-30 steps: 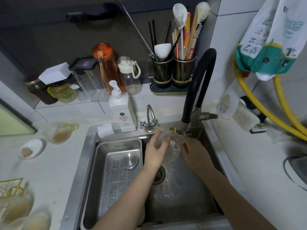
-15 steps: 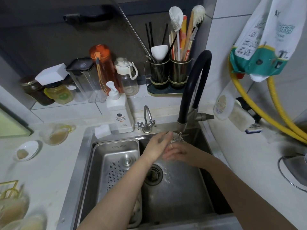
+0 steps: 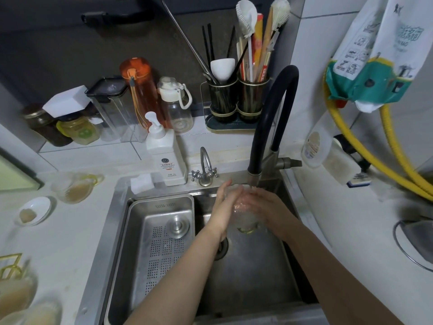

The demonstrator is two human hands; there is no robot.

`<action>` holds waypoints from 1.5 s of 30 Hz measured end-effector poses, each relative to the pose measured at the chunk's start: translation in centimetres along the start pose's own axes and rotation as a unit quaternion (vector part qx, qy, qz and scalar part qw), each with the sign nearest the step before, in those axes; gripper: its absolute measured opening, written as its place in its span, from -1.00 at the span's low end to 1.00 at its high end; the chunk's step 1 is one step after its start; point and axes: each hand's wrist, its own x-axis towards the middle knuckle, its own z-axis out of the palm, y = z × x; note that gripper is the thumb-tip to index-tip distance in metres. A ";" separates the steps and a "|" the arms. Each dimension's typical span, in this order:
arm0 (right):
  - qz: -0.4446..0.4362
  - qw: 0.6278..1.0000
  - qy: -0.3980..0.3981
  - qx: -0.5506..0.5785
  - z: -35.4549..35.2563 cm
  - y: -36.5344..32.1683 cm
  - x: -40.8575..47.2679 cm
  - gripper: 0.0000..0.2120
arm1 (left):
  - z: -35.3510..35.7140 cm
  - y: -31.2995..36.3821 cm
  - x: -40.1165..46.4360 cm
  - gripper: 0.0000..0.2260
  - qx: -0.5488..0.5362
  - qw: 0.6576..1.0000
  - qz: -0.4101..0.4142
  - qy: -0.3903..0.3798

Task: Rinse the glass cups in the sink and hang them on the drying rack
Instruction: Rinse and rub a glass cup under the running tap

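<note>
A clear glass cup (image 3: 244,215) with a yellowish handle is tipped under the black faucet (image 3: 273,118), and water runs over it. My left hand (image 3: 222,206) holds its left side, fingers pointing up toward the spout. From the right, my right hand (image 3: 266,205) holds the cup, its fingers laid across the cup's upper part and showing through the wet glass. Both hands are over the sink (image 3: 253,277), above the drain. Another glass cup (image 3: 72,188) with brownish residue lies on the left counter. The gold drying rack (image 3: 9,266) sits at the lower left, with blurred cups (image 3: 16,299) below it.
A steel strainer basket (image 3: 161,245) fills the sink's left half. A soap dispenser (image 3: 165,156), a small tap (image 3: 205,170) and a utensil holder (image 3: 236,102) stand behind the sink. A small white dish (image 3: 35,211) sits on the left counter. A yellow hose (image 3: 398,165) runs along the right.
Both hands have lifted the cup closer to the spout and turned it. The right hand's fingers now lie across the cup's top.
</note>
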 end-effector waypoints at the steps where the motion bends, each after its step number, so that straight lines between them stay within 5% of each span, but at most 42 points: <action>1: -0.002 1.000 -0.022 -0.021 -0.1 0.2 -0.2 -0.79 | 0.0 0.2 0.3 -0.43 -0.006 1.000 -0.021 -0.010; 7: 0.003 0.996 0.084 0.019 -0.2 0.2 -0.1 -0.80 | 1.1 -1.4 -0.1 -0.18 -0.003 1.000 0.017 -0.024; 9: 0.015 0.996 0.060 0.059 -0.2 0.2 0.0 -0.76 | 1.3 -1.8 0.0 -0.19 0.008 0.999 0.032 0.010; 11: 0.026 0.997 0.008 0.077 -0.1 0.4 -0.3 -0.73 | 1.2 -1.2 0.1 -0.33 0.026 0.999 0.024 0.040; 15: -0.012 0.991 -0.011 -0.133 -0.1 0.8 -0.6 -0.80 | 0.7 -0.2 -0.2 -0.78 0.008 0.999 -0.040 0.004; 18: -0.007 0.998 0.032 -0.060 0.3 0.9 -0.5 -0.85 | -0.3 -1.8 -0.5 -0.32 -0.037 0.998 -0.036 -0.035; 21: -0.011 1.000 0.003 -0.015 0.3 1.2 -0.6 -0.81 | -0.7 -2.4 -0.3 -0.24 -0.030 0.999 -0.022 -0.028; 25: -0.013 0.981 -0.104 -0.161 0.1 0.7 -1.0 -0.84 | -1.2 -1.2 0.9 -0.15 0.004 0.994 -0.104 -0.015; 31: -0.001 1.000 -0.031 0.004 0.1 0.5 -0.2 -0.72 | -1.3 -1.7 0.5 -0.46 -0.118 0.989 -0.051 -0.079; 36: 0.050 0.998 -0.025 -0.038 -0.1 0.4 -0.4 -0.65 | -1.3 0.1 0.8 -0.51 -0.058 0.981 -0.169 -0.078; 41: 0.092 0.993 0.048 0.052 0.1 -0.1 0.8 -0.63 | -1.0 -1.7 0.2 -0.34 -0.079 0.991 -0.078 -0.080; 45: 0.088 0.996 0.027 -0.010 1.5 0.1 1.1 -0.67 | -0.7 -2.8 0.7 -0.38 -0.062 0.995 -0.082 0.005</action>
